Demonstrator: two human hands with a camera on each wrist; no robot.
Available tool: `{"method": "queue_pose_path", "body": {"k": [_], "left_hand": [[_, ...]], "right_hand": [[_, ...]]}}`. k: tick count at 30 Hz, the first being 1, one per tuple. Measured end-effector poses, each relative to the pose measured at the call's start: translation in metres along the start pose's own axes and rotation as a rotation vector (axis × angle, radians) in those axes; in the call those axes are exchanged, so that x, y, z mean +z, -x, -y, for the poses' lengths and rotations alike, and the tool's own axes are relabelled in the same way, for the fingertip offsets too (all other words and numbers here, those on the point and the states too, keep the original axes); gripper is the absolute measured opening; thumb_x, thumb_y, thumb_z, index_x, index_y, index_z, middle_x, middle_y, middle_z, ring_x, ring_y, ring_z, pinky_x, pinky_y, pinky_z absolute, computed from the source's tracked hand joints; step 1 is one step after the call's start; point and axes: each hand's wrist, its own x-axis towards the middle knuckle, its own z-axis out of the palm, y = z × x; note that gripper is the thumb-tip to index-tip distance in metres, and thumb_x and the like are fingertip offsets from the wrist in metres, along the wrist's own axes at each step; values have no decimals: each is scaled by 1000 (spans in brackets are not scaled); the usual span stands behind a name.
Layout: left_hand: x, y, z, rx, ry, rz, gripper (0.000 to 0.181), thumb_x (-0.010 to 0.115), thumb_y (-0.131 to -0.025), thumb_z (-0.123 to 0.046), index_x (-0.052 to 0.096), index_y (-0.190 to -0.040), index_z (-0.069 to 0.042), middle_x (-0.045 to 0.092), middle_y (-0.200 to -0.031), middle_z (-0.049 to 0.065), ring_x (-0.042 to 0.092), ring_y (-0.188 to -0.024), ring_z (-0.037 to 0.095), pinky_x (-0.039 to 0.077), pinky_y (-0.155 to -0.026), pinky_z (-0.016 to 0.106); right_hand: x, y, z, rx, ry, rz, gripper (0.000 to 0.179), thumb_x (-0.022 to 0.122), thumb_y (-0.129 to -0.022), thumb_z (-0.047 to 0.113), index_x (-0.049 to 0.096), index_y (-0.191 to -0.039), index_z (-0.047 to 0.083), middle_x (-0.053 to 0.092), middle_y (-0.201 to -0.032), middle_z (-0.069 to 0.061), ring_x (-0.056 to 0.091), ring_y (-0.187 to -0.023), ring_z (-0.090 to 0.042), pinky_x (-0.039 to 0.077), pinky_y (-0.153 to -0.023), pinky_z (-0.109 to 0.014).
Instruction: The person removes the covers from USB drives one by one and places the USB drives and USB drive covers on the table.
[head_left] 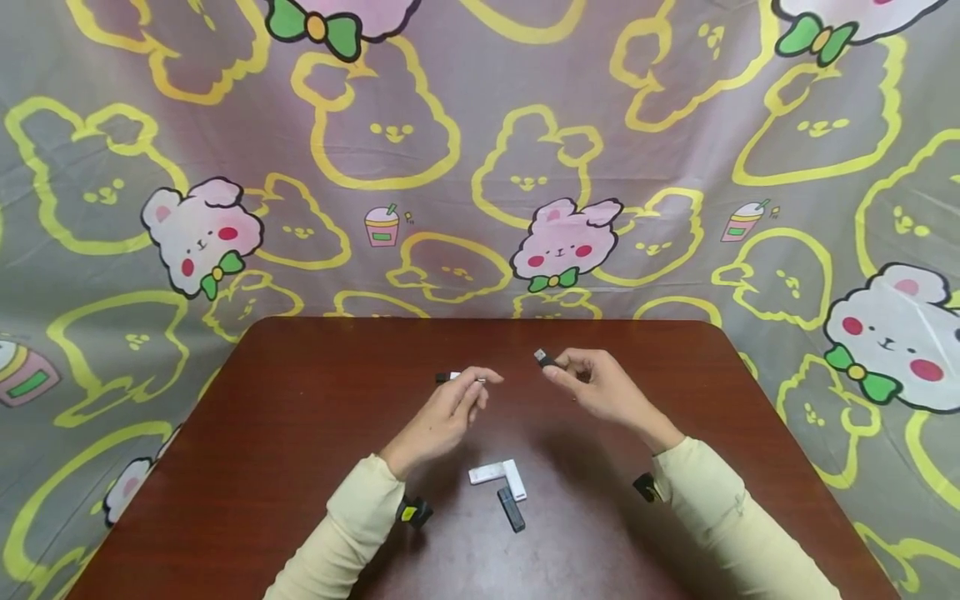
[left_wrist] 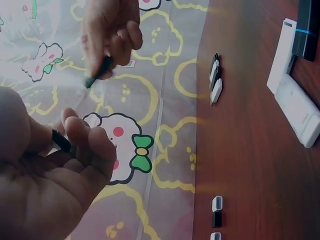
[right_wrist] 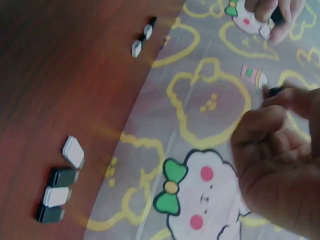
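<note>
In the head view, my right hand (head_left: 600,383) pinches a black USB stick (head_left: 543,358) between thumb and fingertips, its metal plug bare and pointing up and left. My left hand (head_left: 442,417) is a short way to the left, above the table. The left wrist view shows a small black piece (left_wrist: 61,140) pinched between that hand's thumb and fingers; I cannot tell whether it is a cap. A gap separates the two hands. Nearer my body lie two white USB sticks (head_left: 489,473) and a black USB stick (head_left: 512,510).
Small black and white caps (head_left: 450,377) lie behind my left hand on the brown table (head_left: 337,433). Beyond my right hand, the right wrist view shows a row of white and black USB sticks (right_wrist: 57,196). A patterned cloth (head_left: 450,167) hangs behind the table.
</note>
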Motion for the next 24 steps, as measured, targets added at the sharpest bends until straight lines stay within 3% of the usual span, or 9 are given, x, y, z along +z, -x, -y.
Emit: {"method": "queue_pose_path", "body": {"k": [5, 9, 15, 19, 24], "left_hand": [[1, 1, 2, 14, -14, -14, 24, 36, -109, -7, 59, -114, -9, 56, -87, 8, 52, -71, 10, 45, -65, 20], [1, 2, 3, 9, -22, -2, 18, 40, -109, -7, 56, -116, -9, 63, -89, 6, 58, -72, 15, 50, -67, 22], [1, 3, 6, -7, -60, 36, 12, 44, -108, -8, 49, -119, -8, 69, -93, 5, 64, -85, 30, 51, -77, 24], [2, 4, 8, -6, -112, 40, 15, 41, -108, -5, 51, -119, -8, 65, -93, 5, 62, -85, 25, 50, -78, 23], [2, 4, 8, -9, -138, 48, 22, 39, -108, -4, 55, -122, -9, 60, -92, 4, 58, -82, 21, 47, -74, 23]], "right_hand": [[-10, -10, -15, 161, -28, -17, 18, 56, -105, 19, 68, -102, 5, 66, -74, -2, 53, -58, -12, 43, -51, -27], [-9, -16, -27, 261, -34, -56, 26, 56, -105, 23, 68, -100, 1, 75, -78, -4, 61, -60, -14, 49, -53, -29], [4, -23, -45, 370, -50, -99, 33, 57, -105, 27, 68, -97, -3, 78, -84, -17, 67, -61, -21, 48, -50, -27], [15, -25, -55, 433, -41, -110, 32, 57, -105, 24, 70, -94, -3, 77, -85, -21, 71, -65, -22, 48, -52, -25], [26, -26, -62, 500, 38, -124, 33, 58, -103, 25, 72, -84, 2, 77, -76, -14, 68, -59, -18, 48, -52, -26]]}}
